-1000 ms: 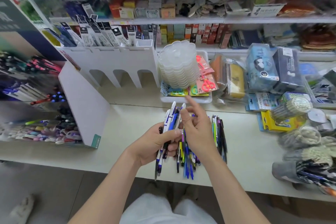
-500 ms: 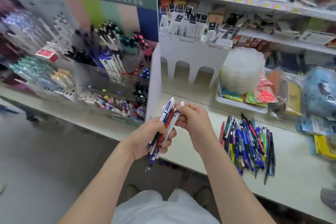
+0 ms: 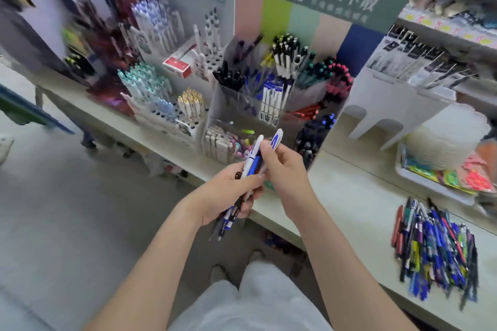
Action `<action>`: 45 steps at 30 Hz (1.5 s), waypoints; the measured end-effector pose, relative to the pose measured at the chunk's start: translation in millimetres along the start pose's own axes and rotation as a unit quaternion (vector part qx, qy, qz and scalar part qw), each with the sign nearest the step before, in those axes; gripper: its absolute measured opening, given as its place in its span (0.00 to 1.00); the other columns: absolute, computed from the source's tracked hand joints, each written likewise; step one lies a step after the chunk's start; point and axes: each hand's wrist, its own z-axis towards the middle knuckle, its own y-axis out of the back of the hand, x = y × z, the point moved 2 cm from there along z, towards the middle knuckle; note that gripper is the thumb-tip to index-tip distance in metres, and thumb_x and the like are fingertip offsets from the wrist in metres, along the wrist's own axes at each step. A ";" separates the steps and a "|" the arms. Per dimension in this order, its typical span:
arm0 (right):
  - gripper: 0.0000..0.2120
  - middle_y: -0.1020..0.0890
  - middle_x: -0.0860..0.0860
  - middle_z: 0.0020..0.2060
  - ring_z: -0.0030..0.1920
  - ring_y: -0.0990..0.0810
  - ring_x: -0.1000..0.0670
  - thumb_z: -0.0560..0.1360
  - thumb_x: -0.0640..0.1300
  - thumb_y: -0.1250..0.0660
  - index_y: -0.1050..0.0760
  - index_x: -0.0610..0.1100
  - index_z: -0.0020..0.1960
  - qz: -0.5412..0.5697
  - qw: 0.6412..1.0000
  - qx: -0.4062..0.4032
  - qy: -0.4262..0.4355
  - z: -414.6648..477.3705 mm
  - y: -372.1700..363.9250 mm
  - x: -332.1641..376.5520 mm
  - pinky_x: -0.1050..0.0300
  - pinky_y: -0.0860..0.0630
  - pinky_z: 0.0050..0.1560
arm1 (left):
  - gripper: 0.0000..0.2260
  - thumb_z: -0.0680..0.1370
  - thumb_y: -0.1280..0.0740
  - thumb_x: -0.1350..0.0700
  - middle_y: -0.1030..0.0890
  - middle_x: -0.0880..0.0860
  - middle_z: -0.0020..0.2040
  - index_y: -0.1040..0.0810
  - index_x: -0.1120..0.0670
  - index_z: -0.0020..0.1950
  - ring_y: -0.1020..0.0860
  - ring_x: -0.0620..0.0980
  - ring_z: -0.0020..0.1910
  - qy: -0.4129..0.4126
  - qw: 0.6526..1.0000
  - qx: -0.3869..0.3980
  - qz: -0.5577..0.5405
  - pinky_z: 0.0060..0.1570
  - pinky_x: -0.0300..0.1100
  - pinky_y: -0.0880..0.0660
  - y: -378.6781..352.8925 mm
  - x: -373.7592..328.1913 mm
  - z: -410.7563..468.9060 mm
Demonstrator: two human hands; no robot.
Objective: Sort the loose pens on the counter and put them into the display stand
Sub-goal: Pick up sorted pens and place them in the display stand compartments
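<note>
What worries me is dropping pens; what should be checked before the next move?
1. Left hand grips the pen bundle: ok.
2. Right hand pinches a single white-and-blue pen: ok.
3. Matching pens visible in the display stand: ok.
4. Room in that compartment: cannot tell.
5. Counter cleared of loose pens: not ok, a pile lies there.

Person: left hand (image 3: 228, 191), right hand (image 3: 285, 169) and both forearms bare. Legwear (image 3: 258, 309): white, loose, lightly creased fabric. Shoes (image 3: 217, 273): one pair, pale, rounded toes, blurred.
</note>
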 end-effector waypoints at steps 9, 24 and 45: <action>0.10 0.14 0.35 0.48 0.40 0.18 0.40 0.84 0.53 0.32 0.17 0.52 0.62 0.089 0.995 -0.039 0.005 29.9 -15.9 6.5 0.45 0.19 0.39 | 0.09 0.85 0.31 0.52 0.28 0.59 0.44 0.26 0.57 0.53 0.31 0.50 0.30 0.032 0.996 0.035 0.075 0.30 0.44 0.34 32.7 -40.1 32.8; 0.09 0.26 0.59 0.32 0.32 0.31 0.56 0.89 0.53 0.44 0.29 0.52 0.53 -0.199 0.971 -0.094 0.093 96.0 29.5 16.2 0.49 0.31 0.39 | 0.07 0.84 0.32 0.62 0.15 0.56 0.41 0.24 0.62 0.60 0.24 0.46 0.26 0.000 0.977 -0.102 0.190 0.29 0.37 0.27 85.0 -64.3 105.9; 0.09 0.25 0.45 0.49 0.43 0.23 0.43 0.79 0.41 0.32 0.28 0.43 0.57 -0.584 0.795 -0.055 -0.156 150.6 -6.3 8.5 0.48 0.24 0.43 | 0.05 0.84 0.35 0.60 0.22 0.55 0.40 0.24 0.53 0.59 0.21 0.52 0.32 -0.047 0.960 -0.009 0.275 0.37 0.48 0.20 136.4 -58.1 122.9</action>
